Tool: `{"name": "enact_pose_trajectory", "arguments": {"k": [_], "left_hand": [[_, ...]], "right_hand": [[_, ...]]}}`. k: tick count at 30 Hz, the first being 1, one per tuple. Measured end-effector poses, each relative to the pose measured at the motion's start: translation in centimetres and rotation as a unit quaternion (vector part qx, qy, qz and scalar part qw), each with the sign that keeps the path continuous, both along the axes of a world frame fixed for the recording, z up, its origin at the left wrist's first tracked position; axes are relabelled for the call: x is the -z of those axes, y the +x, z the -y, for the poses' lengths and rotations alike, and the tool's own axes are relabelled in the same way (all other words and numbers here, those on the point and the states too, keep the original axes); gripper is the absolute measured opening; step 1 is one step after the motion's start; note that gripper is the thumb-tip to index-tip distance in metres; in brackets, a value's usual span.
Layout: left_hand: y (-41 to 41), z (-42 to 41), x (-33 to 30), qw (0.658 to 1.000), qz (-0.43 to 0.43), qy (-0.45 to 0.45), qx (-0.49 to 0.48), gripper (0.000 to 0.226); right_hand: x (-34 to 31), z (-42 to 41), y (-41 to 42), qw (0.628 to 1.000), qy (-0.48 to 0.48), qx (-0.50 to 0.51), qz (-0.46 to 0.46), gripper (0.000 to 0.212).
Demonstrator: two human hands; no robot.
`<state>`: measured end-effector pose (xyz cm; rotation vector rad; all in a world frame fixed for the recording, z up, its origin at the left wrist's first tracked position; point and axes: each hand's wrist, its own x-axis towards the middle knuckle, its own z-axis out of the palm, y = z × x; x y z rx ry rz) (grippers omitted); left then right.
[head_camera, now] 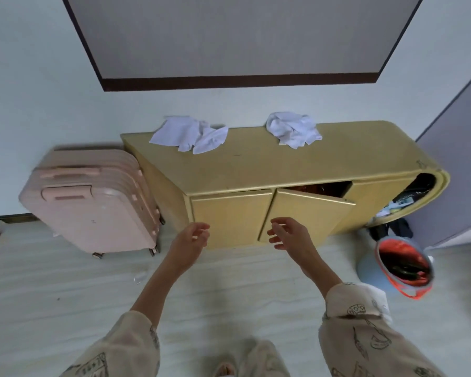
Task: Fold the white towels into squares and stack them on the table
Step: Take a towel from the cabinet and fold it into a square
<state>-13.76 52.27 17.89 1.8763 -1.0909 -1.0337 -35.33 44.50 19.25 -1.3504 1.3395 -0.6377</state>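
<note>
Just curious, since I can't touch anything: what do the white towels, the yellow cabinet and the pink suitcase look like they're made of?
The left towels and right towels look like soft, thin cloth; they lie crumpled in folds. The cabinet seems to be painted or laminated board with a matte yellow finish, though I can't be sure which. The suitcase looks like hard, ribbed plastic with a smooth shell.

Beyond the fingers [201, 231], white towels [189, 134] lie on a mustard-yellow cabinet [269, 164]; left, a pale pink suitcase [93, 202].
</note>
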Motion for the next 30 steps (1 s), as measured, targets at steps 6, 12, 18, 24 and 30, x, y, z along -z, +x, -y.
{"name": "enact_pose_trajectory", "arguments": {"k": [6,12,18,24,30], "left_hand": [[3.1,11.1,2.8,0.999,0.013,0.045,-0.008,0.020],[6.0,22.9,5.4,0.993,0.016,0.093,-0.066,0.021],[8.4,32.1,8.7,0.982,0.017,0.172,-0.076,0.025],[14.1,39.4,12.2,0.967,0.106,0.219,-0.081,0.038],[18.4,46.6,14.2,0.955,0.220,0.196,0.000,0.056]], "right_hand": [[2.7,13.0,4.1,0.999,0.030,-0.033,0.001,0.015],[5.2,27.5,8.5,0.996,0.029,-0.088,-0.020,0.014],[9.7,38.0,12.4,0.983,0.034,-0.131,-0.123,0.024],[13.9,44.9,15.8,0.939,0.033,-0.224,-0.258,0.046],[18.8,46.6,17.4,0.845,-0.049,-0.315,-0.429,0.065]]}}
